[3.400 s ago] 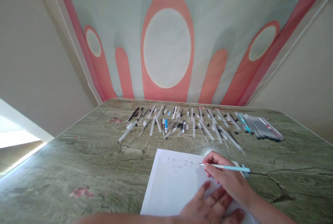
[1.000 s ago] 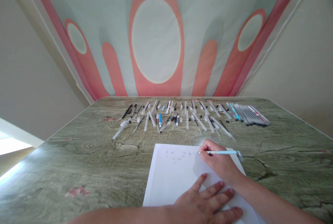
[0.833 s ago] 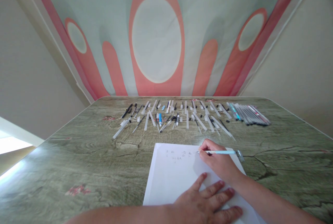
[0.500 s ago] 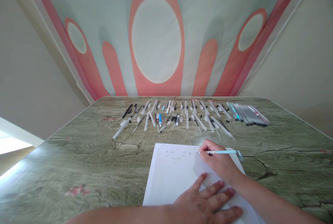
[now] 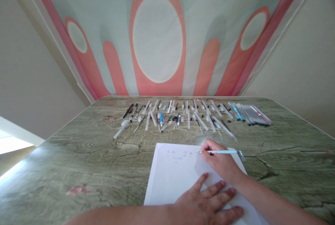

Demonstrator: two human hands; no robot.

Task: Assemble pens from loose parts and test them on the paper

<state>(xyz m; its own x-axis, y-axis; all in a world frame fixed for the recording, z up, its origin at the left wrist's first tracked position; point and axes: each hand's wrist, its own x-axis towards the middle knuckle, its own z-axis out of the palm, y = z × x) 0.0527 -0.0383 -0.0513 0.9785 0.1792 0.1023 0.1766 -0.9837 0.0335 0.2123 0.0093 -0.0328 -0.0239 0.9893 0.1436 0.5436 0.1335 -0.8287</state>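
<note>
Covering lower view: wood-grain surface [image 5: 91, 158]. On it, white paper [image 5: 167, 183]. Left hand [image 5: 205, 205] lies spread on the paper; right hand [image 5: 217, 160] pinches light-blue pen [image 5: 226, 152], tip near the paper's far edge, right of small handwritten marks [image 5: 178, 158].

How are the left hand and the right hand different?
The right hand is curled around a light blue pen; the left hand is spread out, palm down.
The right hand is near the top of the white paper; the left hand is lower down.
Both are bare and at the same paper.
</note>
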